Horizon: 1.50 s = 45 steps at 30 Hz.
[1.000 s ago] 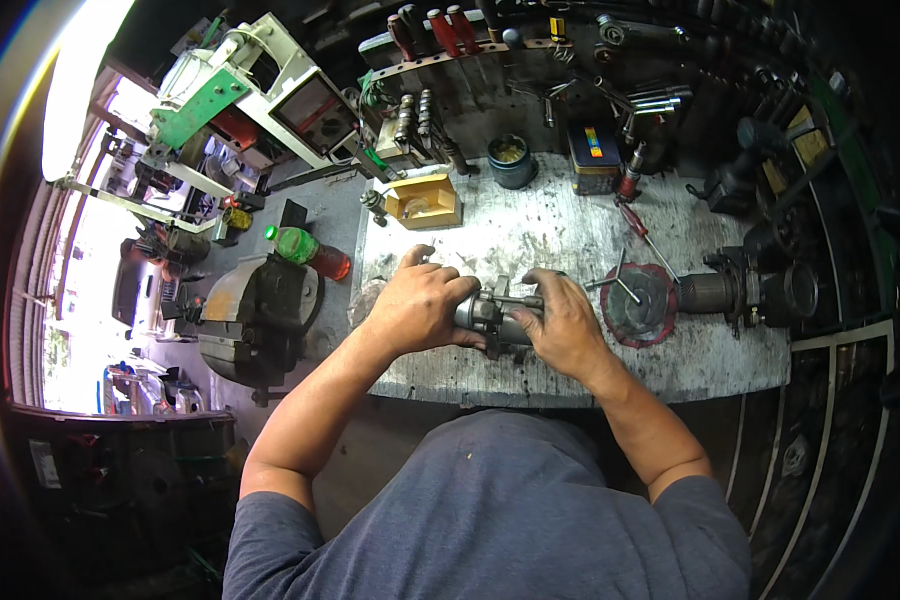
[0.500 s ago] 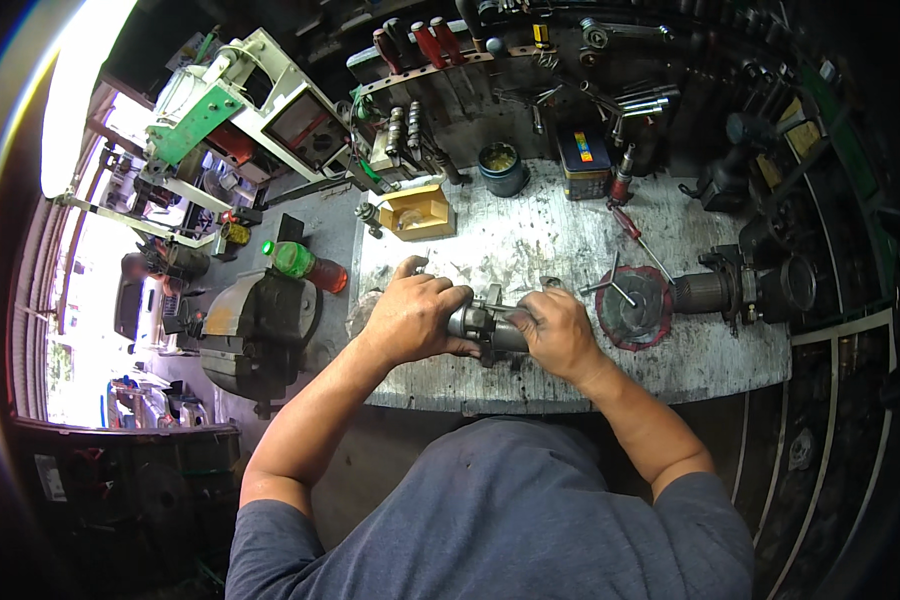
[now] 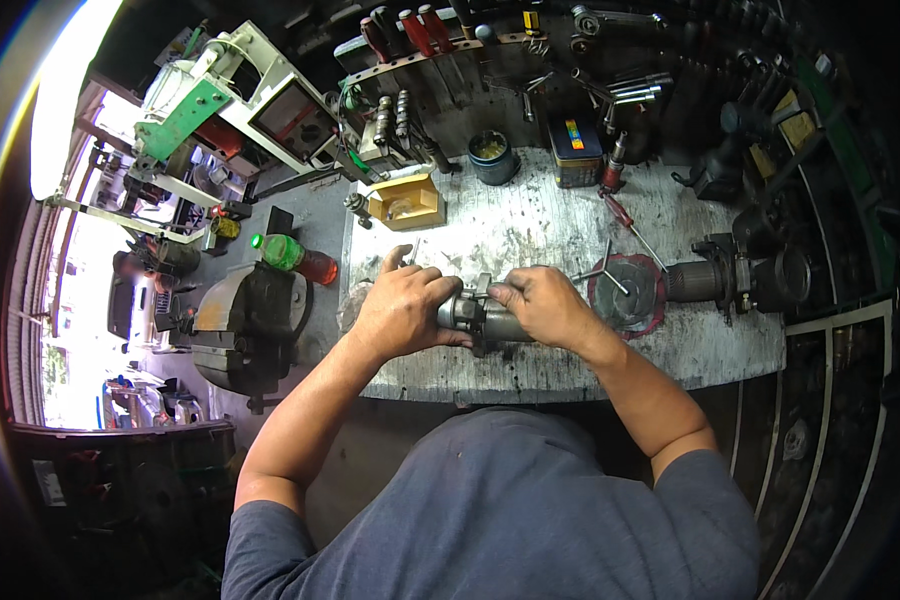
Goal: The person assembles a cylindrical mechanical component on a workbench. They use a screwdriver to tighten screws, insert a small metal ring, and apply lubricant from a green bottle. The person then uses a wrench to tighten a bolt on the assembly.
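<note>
A grey metal cylinder [image 3: 507, 326], which looks like a starter motor, lies on the bench in front of me. My left hand [image 3: 408, 308] wraps round its silver left end, thumb on the near side and index finger stretched away. Over its top, my right hand [image 3: 542, 306] pinches a small upright metal piece [image 3: 483, 283] between thumb and fingers. The rest of that hand covers the cylinder's right part, and the exact shape of the small piece is hidden. Right of it sits a round dark dish with a red rim [image 3: 653, 323], a T-shaped metal tool [image 3: 610, 272] across it.
Beyond my hands stand an open cardboard box [image 3: 427, 213], a blue tin [image 3: 492, 160] and a dark box [image 3: 576, 165]. A red screwdriver [image 3: 622, 214] lies at right, near another motor part [image 3: 695, 282]. Leftward are a green-capped bottle [image 3: 300, 259] and a bench vise [image 3: 250, 325].
My right hand has drawn its fingers higher at the small metal piece, which now stands more upright. My left hand keeps its hold. The whole view has shifted slightly.
</note>
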Each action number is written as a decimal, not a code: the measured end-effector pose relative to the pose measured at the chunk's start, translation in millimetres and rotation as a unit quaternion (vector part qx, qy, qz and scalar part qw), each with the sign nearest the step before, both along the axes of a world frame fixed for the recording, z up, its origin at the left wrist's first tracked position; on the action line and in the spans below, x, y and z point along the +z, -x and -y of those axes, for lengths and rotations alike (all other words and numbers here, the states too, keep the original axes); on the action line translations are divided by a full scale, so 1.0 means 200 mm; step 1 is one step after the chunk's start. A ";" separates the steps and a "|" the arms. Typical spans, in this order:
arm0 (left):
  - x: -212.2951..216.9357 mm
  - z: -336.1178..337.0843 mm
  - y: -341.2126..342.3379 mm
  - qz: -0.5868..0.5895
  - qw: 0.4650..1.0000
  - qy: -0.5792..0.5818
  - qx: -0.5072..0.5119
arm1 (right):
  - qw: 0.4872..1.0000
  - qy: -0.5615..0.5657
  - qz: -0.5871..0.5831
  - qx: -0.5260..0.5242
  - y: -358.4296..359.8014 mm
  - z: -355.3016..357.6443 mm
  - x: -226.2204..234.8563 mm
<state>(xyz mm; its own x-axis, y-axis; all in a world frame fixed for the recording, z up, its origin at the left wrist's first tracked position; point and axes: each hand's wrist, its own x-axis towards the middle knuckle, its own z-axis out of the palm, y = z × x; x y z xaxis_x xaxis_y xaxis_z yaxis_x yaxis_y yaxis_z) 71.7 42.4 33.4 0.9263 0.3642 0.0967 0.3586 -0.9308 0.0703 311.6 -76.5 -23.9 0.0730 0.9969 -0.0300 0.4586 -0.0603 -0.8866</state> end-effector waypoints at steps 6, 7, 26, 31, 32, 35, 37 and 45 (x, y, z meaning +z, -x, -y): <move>0.01 0.00 -0.03 -0.006 0.999 0.025 0.023 | 0.959 -0.255 0.122 0.019 -0.02 0.06 -0.02; 0.00 0.00 -0.04 0.003 0.999 0.034 0.027 | 0.949 -0.279 0.146 0.017 -0.02 0.06 -0.03; -0.04 -0.04 -0.04 0.040 0.998 0.031 0.027 | 0.959 -0.244 0.132 -0.058 0.11 0.22 -0.03; -0.04 -0.04 -0.05 0.041 0.998 0.033 0.033 | 0.952 -0.267 0.127 -0.073 0.12 0.21 -0.03; -0.04 -0.04 -0.05 0.046 0.998 0.027 0.032 | 0.954 -0.262 0.133 -0.062 0.12 0.21 -0.04; -0.03 -0.03 -0.05 0.035 0.998 0.028 0.041 | 0.949 -0.270 0.151 -0.066 0.12 0.21 -0.04; -0.04 -0.03 -0.05 0.048 0.998 0.027 0.037 | 0.946 -0.258 0.188 -0.057 0.12 0.21 -0.05; -0.05 -0.03 -0.05 0.061 0.997 0.024 0.031 | 0.953 -0.274 0.121 -0.055 0.15 0.23 -0.05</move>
<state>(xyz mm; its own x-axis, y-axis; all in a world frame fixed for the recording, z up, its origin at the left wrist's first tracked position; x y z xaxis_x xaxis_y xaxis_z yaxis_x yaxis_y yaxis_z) 81.5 48.9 24.4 0.8839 0.4278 0.1889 0.4021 -0.9015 0.1602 280.7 -122.3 -34.6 0.1171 0.8443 0.5230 0.6707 0.3211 -0.6686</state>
